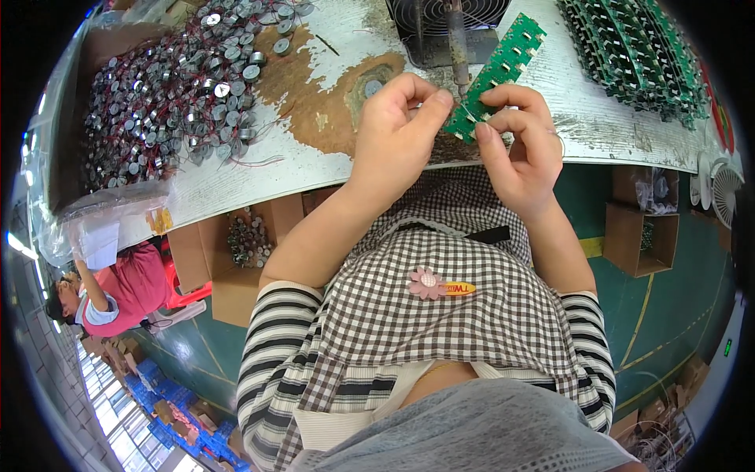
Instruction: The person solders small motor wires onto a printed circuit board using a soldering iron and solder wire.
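My right hand (pixel 525 153) grips the lower end of a long green circuit board strip (pixel 511 59) between thumb and fingers. The strip slants up and to the right, with small white parts along it. At its lower left edge, the thumb and forefinger of my left hand (pixel 393 138) are pinched together; what they hold is too small to make out. Just above the fingertips, a dark metal rod (pixel 457 43), like a soldering iron, points down with its tip close to the board. A small grey metal disc (pixel 373 88) lies beside my left hand.
Many round metal discs with red wires (pixel 181 102) are heaped at the left. A black fan (pixel 448 20) stands behind the rod. Stacked green circuit boards (pixel 637 55) lie at the right. Cardboard boxes (pixel 641 240) stand below the worn white table (pixel 236 185). Another person (pixel 126 291) sits at left.
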A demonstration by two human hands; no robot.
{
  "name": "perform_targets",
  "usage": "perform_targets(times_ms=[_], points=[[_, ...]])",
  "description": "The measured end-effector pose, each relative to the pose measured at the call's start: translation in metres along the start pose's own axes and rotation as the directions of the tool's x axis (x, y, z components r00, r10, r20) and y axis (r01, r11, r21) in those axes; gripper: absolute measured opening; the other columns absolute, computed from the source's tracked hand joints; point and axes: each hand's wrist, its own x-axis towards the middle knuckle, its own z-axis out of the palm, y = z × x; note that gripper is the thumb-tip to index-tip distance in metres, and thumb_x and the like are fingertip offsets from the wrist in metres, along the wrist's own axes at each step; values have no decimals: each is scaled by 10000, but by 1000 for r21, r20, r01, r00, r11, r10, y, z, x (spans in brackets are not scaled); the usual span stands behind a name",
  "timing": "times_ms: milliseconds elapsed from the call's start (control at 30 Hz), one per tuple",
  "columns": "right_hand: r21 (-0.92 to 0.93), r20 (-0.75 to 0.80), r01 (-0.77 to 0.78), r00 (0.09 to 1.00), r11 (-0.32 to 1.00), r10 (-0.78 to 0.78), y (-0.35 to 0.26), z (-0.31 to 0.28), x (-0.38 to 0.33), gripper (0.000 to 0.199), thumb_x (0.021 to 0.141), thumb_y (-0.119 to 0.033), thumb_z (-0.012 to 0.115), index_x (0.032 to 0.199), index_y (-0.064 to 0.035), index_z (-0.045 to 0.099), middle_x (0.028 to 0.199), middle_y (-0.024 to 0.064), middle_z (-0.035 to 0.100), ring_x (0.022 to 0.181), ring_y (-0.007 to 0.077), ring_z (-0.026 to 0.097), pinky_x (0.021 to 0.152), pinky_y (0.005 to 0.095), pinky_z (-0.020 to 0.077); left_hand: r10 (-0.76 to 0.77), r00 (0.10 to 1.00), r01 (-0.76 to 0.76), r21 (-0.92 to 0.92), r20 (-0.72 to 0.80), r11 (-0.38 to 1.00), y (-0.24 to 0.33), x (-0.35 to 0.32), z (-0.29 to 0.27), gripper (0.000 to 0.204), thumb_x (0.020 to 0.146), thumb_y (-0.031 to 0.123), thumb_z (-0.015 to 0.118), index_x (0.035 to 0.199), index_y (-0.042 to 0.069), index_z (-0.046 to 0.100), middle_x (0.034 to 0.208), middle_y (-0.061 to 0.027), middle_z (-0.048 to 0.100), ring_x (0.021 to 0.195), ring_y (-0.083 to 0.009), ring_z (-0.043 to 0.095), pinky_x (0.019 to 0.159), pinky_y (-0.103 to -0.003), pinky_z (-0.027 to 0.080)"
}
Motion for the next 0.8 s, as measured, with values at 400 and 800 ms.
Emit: perform_targets(times_ms=[400,800], points=[[14,10,6,1000,1000,-6,2,1,-4,115,748,56,669,804,33,572,980,186,607,681,161,600,596,236,494,50,997,-43,125,-54,991,1,-5,2,152,890,112,609,839,-25,565,741,-9,577,637,-29,503,545,-198,416],[33,-26,-45,999,998,46,0,5,-2,102,770,63,662,814,41,573,954,170,617,674,142,598,578,225,502,54,999,-52,144,-6,988,6,-3,0,145,878,107,622,844,-27,577,772,-12,591,664,-37,544,565,-194,445]])
